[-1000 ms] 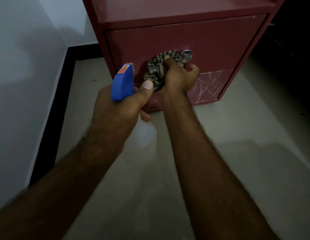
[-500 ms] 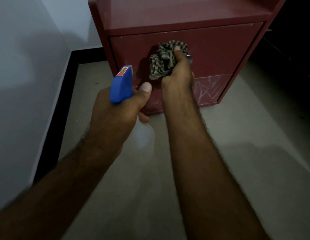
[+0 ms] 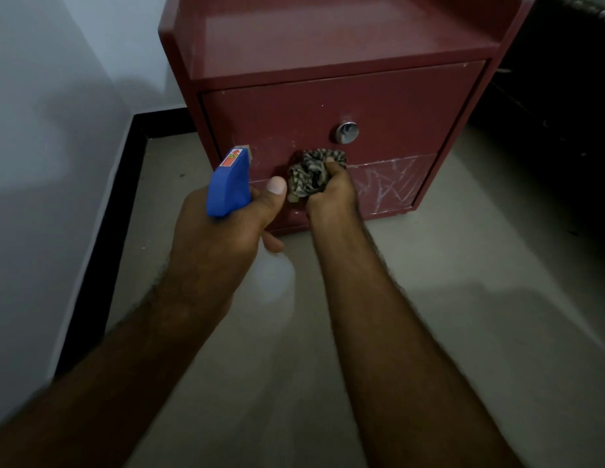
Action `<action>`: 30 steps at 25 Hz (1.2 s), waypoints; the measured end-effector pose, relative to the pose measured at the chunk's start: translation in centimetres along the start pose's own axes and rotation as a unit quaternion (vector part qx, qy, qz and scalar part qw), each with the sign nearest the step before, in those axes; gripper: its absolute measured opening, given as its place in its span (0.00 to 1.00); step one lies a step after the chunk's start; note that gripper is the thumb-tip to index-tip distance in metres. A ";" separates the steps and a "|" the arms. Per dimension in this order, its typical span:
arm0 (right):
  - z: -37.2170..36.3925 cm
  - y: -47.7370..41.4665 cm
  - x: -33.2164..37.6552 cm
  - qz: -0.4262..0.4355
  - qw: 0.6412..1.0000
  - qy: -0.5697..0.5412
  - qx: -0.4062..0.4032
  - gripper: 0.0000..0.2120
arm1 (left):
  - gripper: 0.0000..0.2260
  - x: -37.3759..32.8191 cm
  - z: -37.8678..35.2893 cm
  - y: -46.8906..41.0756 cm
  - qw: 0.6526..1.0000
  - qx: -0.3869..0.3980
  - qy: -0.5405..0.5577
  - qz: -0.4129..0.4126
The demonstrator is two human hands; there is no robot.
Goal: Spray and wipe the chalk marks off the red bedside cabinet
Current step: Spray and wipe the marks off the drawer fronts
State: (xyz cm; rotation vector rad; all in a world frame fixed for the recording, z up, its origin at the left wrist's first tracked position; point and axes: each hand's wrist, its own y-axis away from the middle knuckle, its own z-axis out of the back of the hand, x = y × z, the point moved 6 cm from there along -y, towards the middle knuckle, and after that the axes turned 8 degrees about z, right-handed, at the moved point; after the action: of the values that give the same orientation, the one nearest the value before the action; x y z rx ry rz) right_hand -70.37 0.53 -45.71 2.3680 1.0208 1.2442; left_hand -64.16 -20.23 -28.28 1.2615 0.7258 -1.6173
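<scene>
The red bedside cabinet [image 3: 389, 96] stands on the floor ahead, its drawer front bearing a round metal knob [image 3: 347, 132]. White chalk marks [image 3: 389, 187] cover the right part of the lower front panel. My right hand [image 3: 331, 194] grips a bunched checked cloth [image 3: 309, 177] and presses it against the cabinet front, just below and left of the knob, at the seam between drawer and lower panel. My left hand [image 3: 223, 238] holds a spray bottle with a blue trigger head [image 3: 228, 184] and a pale translucent body [image 3: 274, 282], its nozzle pointed at the cabinet's lower left.
A white wall [image 3: 41, 163] with a black skirting strip [image 3: 101, 231] runs along the left. Pale floor [image 3: 463, 298] spreads around the cabinet. Something dark [image 3: 564, 113] stands to the cabinet's right.
My right hand has swept the cloth down from beside the knob to the bottom of the drawer front, uncovering the knob. The view tilted, showing more of the cabinet top. The spray bottle stays held.
</scene>
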 end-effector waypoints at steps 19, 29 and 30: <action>6.1 -0.9 10.5 0.156 0.980 -0.006 0.123 0.21 | 0.20 1.4 -6.9 -2.4 0.997 0.054 -0.033 0.040; 0.4 3.3 12.7 0.451 0.841 0.268 0.132 0.33 | 0.18 2.2 -7.2 -2.4 0.995 0.075 -0.027 0.055; -0.1 3.8 12.5 0.495 0.802 0.313 0.114 0.34 | 0.18 2.2 -7.0 -2.4 0.995 0.074 -0.029 0.057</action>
State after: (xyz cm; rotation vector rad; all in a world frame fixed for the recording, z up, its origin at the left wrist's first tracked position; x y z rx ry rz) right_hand -63.91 6.57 -36.06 2.8186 -0.1170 2.4904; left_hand -63.65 -13.87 -32.73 1.3309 0.4969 -1.6299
